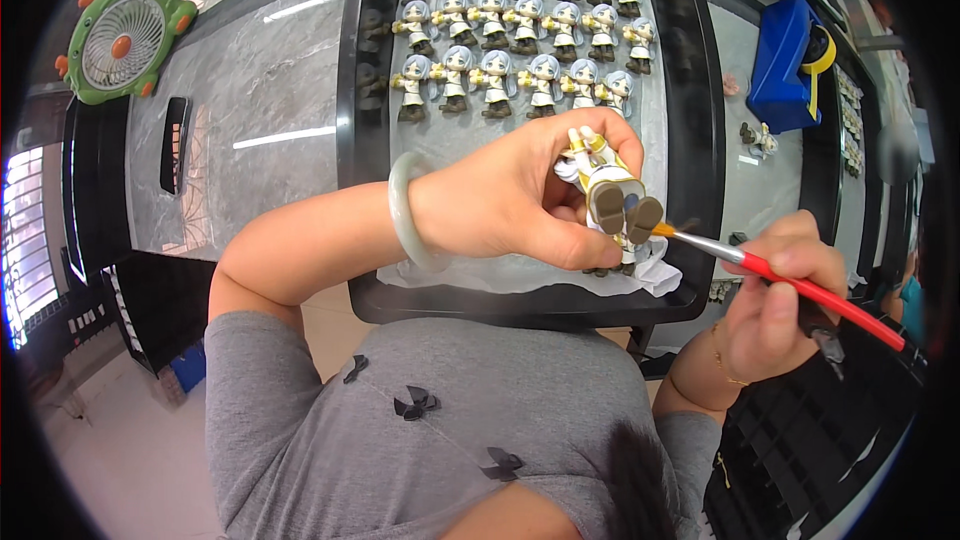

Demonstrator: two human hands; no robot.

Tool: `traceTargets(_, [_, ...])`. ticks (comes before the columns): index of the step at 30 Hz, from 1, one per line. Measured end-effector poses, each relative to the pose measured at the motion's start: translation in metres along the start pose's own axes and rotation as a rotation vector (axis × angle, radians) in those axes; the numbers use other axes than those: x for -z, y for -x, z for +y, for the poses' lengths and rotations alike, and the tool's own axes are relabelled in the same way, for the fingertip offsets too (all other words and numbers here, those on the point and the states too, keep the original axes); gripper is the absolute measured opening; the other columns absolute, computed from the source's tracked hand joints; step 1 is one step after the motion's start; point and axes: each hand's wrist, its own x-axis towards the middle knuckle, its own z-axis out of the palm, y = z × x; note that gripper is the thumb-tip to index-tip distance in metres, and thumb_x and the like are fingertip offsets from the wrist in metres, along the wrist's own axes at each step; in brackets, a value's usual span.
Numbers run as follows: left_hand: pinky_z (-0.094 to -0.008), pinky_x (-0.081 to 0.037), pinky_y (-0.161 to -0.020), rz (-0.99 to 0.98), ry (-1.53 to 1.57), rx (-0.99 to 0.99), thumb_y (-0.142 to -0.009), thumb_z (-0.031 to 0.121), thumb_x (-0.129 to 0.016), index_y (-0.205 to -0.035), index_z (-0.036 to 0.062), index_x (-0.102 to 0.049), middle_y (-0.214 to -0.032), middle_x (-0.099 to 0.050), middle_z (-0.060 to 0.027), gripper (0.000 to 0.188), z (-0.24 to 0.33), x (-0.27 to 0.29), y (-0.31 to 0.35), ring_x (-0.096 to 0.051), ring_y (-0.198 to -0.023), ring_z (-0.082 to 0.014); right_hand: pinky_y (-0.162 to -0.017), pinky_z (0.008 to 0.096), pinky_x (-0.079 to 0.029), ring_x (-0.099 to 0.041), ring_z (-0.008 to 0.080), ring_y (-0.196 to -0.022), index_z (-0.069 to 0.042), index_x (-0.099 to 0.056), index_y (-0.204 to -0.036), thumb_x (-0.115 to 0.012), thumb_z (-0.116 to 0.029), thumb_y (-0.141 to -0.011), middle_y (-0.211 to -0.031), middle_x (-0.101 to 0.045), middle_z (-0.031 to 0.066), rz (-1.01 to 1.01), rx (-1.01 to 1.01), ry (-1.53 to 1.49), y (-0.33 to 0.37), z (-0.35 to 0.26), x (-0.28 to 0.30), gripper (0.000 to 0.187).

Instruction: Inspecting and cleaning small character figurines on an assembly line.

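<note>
My left hand (535,200) grips a small figurine (612,185) in white and gold, tilted so the brown soles of its boots face me. Between the fingers and thumb of my right hand (785,290) is a paintbrush (775,275) with a red handle and silver ferrule. Its orange-brown bristle tip meets the edge of the right boot, or lies very close to it. A dark tool with a metal end also shows beneath the right hand; whether the hand holds it I cannot tell. Below the left thumb, part of another figurine's boots is visible.
Rows of matching figurines (490,20) lie on white paper in a black tray (530,310). A green fan (122,40) and a dark phone (174,145) are at left. At right are a blue tape dispenser (785,65) and a loose figurine (765,140).
</note>
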Motion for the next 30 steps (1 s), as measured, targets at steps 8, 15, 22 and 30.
traceTargets(8, [-0.0188,-0.039,-0.064,-0.023,0.011,0.033,-0.062,-0.003,-0.064,-0.098,0.0053,-0.045,-0.083,-0.051,0.0005,0.042,0.001,0.000,0.001,-0.048,-0.074,-0.0052,-0.060,0.0240,-0.040,-0.050,0.0152,-0.064,-0.001,-0.059,-0.077,-0.055,-0.006,-0.071,-0.067,-0.060,0.0080,0.068,-0.104,-0.011,-0.003,0.003,-0.010,0.009])
traceTargets(15, [-0.0197,-0.038,-0.062,-0.018,0.016,-0.023,-0.062,-0.002,-0.065,-0.097,0.0056,-0.045,-0.081,-0.049,0.0013,0.041,-0.002,0.000,0.001,-0.047,-0.072,-0.0054,-0.052,0.0233,-0.030,-0.040,0.0137,-0.055,0.001,-0.050,-0.069,-0.049,-0.006,-0.070,-0.055,-0.045,0.0075,0.173,-0.011,0.071,-0.008,0.011,0.030,0.007])
traceTargets(22, [-0.0199,-0.038,-0.062,-0.042,0.051,-0.063,-0.062,-0.001,-0.067,-0.096,0.0057,-0.045,-0.079,-0.048,0.0013,0.041,0.002,-0.002,0.004,-0.047,-0.071,-0.0054,-0.054,0.0300,-0.039,-0.050,0.0193,-0.055,0.003,-0.053,-0.083,-0.053,-0.011,-0.080,-0.063,-0.054,0.0115,-0.144,-0.604,0.851,0.023,0.064,0.091,0.014])
traceTargets(30, [-0.0192,-0.040,-0.065,0.014,-0.136,-0.059,-0.063,-0.002,-0.069,-0.098,0.0048,-0.044,-0.082,-0.050,0.0011,0.043,0.000,-0.001,0.002,-0.049,-0.074,-0.0047,-0.060,0.0332,-0.041,-0.054,0.0286,-0.062,0.002,-0.049,-0.098,-0.052,-0.013,-0.083,-0.071,-0.057,0.0162,-0.229,-0.620,0.886,0.056,0.119,0.076,0.021])
